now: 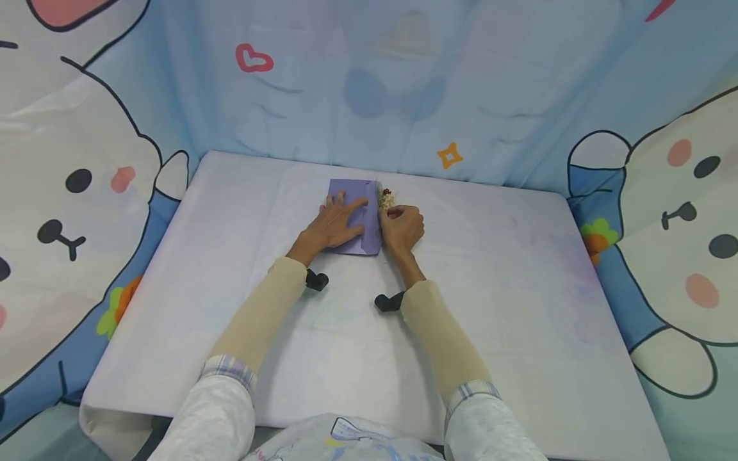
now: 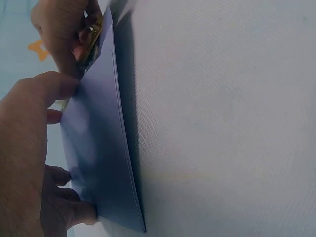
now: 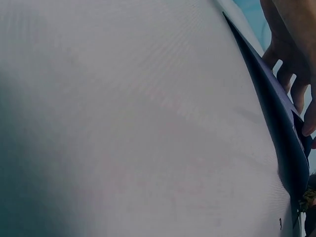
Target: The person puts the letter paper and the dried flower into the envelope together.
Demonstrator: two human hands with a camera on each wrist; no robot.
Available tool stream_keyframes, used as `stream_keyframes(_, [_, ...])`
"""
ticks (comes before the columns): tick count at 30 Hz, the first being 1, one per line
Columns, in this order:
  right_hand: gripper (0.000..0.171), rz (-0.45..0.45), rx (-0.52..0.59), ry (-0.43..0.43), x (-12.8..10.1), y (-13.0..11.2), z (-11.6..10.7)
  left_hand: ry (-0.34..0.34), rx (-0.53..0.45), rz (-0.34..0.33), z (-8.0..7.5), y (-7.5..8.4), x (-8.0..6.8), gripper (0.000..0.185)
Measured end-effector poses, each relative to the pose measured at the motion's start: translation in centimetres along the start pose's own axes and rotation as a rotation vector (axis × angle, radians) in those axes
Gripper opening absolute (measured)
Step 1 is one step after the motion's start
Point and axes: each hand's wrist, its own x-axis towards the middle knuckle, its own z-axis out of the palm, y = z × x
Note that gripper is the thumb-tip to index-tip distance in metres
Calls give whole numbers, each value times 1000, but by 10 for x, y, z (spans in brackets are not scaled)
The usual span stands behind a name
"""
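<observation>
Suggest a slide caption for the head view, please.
Left hand presses purple paper flat; right hand holds dried flowers beside it.

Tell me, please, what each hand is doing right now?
Left hand: open, flat on the purple paper.
Right hand: pinching the dried flower sprig.

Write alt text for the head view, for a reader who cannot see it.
A person's left hand presses flat on a folded purple paper on a white table, while the right hand grips a small bunch of dried flowers at the paper's right edge. Cartoon-printed blue cloth hangs behind.
</observation>
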Motion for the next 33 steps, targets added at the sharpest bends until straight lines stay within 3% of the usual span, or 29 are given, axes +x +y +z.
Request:
stream_keyframes(5, [21, -42, -33, -26, 1, -1, 1, -4, 6, 8, -1, 1, 0, 70])
stream_keyframes(15, [32, -249, -127, -128, 4, -9, 3, -7, 20, 10, 3, 3, 1, 71])
stream_keyframes(24, [23, -385, -139, -300, -2, -6, 7, -9, 19, 15, 3, 1, -2, 71])
stream_keyframes(33, [37, -378, 38, -336, 11, 3, -2, 5, 17, 10, -2, -1, -2, 72])
